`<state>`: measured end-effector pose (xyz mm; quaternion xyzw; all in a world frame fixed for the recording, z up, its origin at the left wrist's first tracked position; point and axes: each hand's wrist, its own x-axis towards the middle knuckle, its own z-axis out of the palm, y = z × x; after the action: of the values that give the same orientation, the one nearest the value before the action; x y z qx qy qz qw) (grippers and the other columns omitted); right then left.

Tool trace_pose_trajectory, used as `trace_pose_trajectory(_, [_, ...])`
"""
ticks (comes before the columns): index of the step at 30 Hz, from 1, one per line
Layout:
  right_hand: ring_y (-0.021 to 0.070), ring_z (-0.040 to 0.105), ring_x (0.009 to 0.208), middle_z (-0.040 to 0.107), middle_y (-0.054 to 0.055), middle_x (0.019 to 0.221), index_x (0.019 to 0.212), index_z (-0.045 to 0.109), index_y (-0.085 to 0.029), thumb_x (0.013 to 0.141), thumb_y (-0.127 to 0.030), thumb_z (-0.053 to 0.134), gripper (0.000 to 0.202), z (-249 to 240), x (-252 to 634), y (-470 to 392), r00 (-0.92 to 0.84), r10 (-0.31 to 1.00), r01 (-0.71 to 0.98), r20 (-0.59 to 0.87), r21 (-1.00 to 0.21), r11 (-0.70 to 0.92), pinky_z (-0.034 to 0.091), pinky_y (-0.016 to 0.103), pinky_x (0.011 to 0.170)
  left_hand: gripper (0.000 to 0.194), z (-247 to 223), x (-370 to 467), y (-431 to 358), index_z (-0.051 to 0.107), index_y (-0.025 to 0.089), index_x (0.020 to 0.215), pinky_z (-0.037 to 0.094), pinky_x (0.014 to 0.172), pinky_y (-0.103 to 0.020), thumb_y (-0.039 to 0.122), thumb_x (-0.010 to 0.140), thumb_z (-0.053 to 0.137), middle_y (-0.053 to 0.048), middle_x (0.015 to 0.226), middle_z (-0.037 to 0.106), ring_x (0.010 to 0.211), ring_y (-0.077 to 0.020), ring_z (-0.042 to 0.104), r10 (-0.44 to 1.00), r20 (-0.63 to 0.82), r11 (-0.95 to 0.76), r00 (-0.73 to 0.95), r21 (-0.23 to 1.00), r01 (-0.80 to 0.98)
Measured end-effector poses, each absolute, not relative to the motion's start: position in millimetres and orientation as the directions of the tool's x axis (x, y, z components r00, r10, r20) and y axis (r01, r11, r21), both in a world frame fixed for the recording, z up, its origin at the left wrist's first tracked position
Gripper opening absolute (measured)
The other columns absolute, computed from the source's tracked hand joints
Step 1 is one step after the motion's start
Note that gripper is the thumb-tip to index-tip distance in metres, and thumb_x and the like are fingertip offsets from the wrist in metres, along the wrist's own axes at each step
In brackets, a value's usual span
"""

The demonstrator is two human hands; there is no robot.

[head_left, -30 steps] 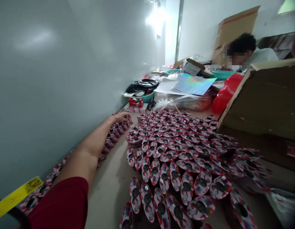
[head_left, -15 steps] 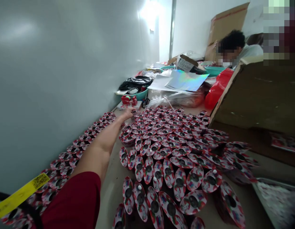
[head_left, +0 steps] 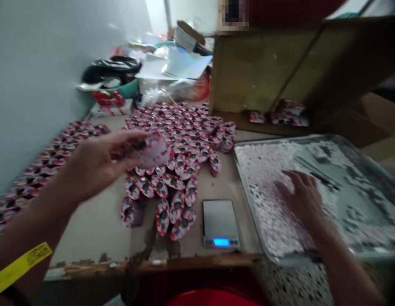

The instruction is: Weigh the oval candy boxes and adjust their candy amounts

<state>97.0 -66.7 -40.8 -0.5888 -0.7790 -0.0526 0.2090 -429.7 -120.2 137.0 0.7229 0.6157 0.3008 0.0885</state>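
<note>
My left hand (head_left: 93, 163) is pinched around the near side of a small pink-and-red printed pouch (head_left: 156, 153), held above the standing pouches; motion blurs both. Many similar pouches (head_left: 180, 140), with oval tops and dark round holes, are packed together on the table beneath it. On the right, my right hand (head_left: 302, 197) reaches over a metal tray (head_left: 253, 208) with its fingers apart and curved down. Its fingertips are at the small white pieces (head_left: 264, 163) spread in the tray, and nothing shows in its grasp.
A small digital scale (head_left: 219, 221) with a lit blue display sits left of the tray. Tweezers-like metal tools (head_left: 316, 172) lie in the tray. An upright cardboard box (head_left: 251, 72) stands behind, and more pouches (head_left: 47, 163) line the left wall. A red tape dispenser (head_left: 108, 100) stands farther back.
The view has turned right and downward. My left hand has come back from the far pouches and now holds one. My right hand, the scale and the whole tray have come into view.
</note>
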Motion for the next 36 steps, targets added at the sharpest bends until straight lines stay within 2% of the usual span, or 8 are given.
trace_pose_trajectory(4, [0.0416, 0.059, 0.123, 0.066, 0.020, 0.130, 0.137, 0.063, -0.017, 0.109, -0.051, 0.048, 0.047, -47, 116, -82, -0.220, 0.882, 0.926, 0.418, -0.195, 0.323, 0.047, 0.056, 0.110, 0.038, 94, -308, -199, 0.070, 0.032, 0.136, 0.065, 0.096, -0.040, 0.034, 0.098, 0.069, -0.003, 0.127, 0.079, 0.107, -0.0241, 0.077, 0.930, 0.300, -0.353, 0.211, 0.579, 0.735])
trace_pose_trajectory(11, [0.0288, 0.072, 0.086, 0.073, 0.013, 0.110, 0.119, 0.071, -0.018, 0.107, -0.044, 0.054, 0.033, -29, 120, -77, -0.113, 0.955, 0.922, 0.275, -0.330, 0.204, 0.053, 0.040, 0.081, 0.063, 18, -226, -205, 0.064, 0.022, 0.140, 0.065, 0.096, -0.043, -0.003, 0.083, 0.051, -0.011, 0.126, 0.076, 0.110, -0.0291, 0.076, 0.946, 0.001, -0.301, 0.325, 0.374, 0.877])
trace_pose_trajectory(16, [0.0351, 0.071, 0.101, 0.071, 0.015, 0.118, 0.143, 0.062, -0.021, 0.109, -0.052, 0.060, 0.046, -9, 136, -114, -0.247, 0.969, 0.959, 0.013, -0.143, 0.247, 0.053, 0.041, 0.084, 0.069, 21, -254, -216, 0.058, 0.029, 0.151, 0.056, 0.114, -0.042, 0.005, 0.087, 0.063, -0.008, 0.147, 0.068, 0.134, -0.0276, 0.067, 0.911, 0.130, -0.407, 0.391, 0.432, 0.805])
trace_pose_trajectory(23, [0.0364, 0.068, 0.101, 0.066, 0.021, 0.120, 0.133, 0.062, -0.017, 0.111, -0.031, 0.049, 0.030, -23, 79, -127, -0.220, 0.975, 0.973, -0.035, 0.069, 0.222, 0.048, 0.038, 0.076, 0.026, 57, -314, -263, 0.073, 0.033, 0.125, 0.063, 0.095, -0.038, 0.035, 0.099, 0.070, 0.000, 0.120, 0.081, 0.104, -0.0248, 0.079, 0.896, 0.444, -0.227, 0.021, 0.417, 0.880])
trace_pose_trajectory(26, [0.0293, 0.067, 0.082, 0.070, 0.011, 0.095, 0.115, 0.069, -0.019, 0.107, -0.033, 0.058, 0.020, -19, 84, -106, -0.187, 0.980, 0.974, -0.073, -0.141, 0.176, 0.043, 0.034, 0.068, 0.019, 60, -323, -278, 0.075, 0.034, 0.118, 0.062, 0.091, -0.037, 0.033, 0.099, 0.071, 0.002, 0.117, 0.082, 0.098, -0.0229, 0.079, 0.885, 0.461, -0.157, -0.066, 0.428, 0.890])
trace_pose_trajectory(28, [0.0232, 0.059, 0.069, 0.062, 0.003, 0.074, 0.101, 0.071, -0.020, 0.100, -0.037, 0.070, 0.017, -12, 98, -96, -0.118, 0.988, 0.901, -0.094, -0.429, 0.067, 0.039, 0.031, 0.063, 0.020, 59, -326, -284, 0.075, 0.034, 0.119, 0.062, 0.091, -0.038, 0.033, 0.099, 0.071, 0.003, 0.116, 0.082, 0.095, -0.0227, 0.078, 0.887, 0.455, -0.137, -0.082, 0.427, 0.894])
trace_pose_trajectory(31, [0.0129, 0.039, 0.055, 0.049, -0.005, 0.065, 0.088, 0.067, -0.020, 0.089, -0.037, 0.083, 0.023, 0, 118, -99, -0.006, 0.965, 0.433, -0.264, -0.870, -0.235, 0.027, 0.027, 0.054, 0.020, 56, -324, -283, 0.075, 0.033, 0.119, 0.062, 0.095, -0.040, 0.032, 0.099, 0.070, 0.002, 0.115, 0.082, 0.098, -0.0237, 0.078, 0.883, 0.462, -0.142, -0.075, 0.416, 0.898])
trace_pose_trajectory(36, [0.0077, 0.017, 0.051, 0.036, -0.009, 0.066, 0.078, 0.052, -0.023, 0.104, -0.030, 0.054, 0.026, 9, 123, -126, 0.007, 0.896, 0.012, -0.445, -0.896, -0.445, 0.014, 0.029, 0.051, 0.031, 55, -298, -273, 0.071, 0.031, 0.129, 0.061, 0.105, -0.042, 0.029, 0.098, 0.072, 0.000, 0.120, 0.081, 0.110, -0.0236, 0.077, 0.896, 0.438, -0.175, -0.076, 0.505, 0.846])
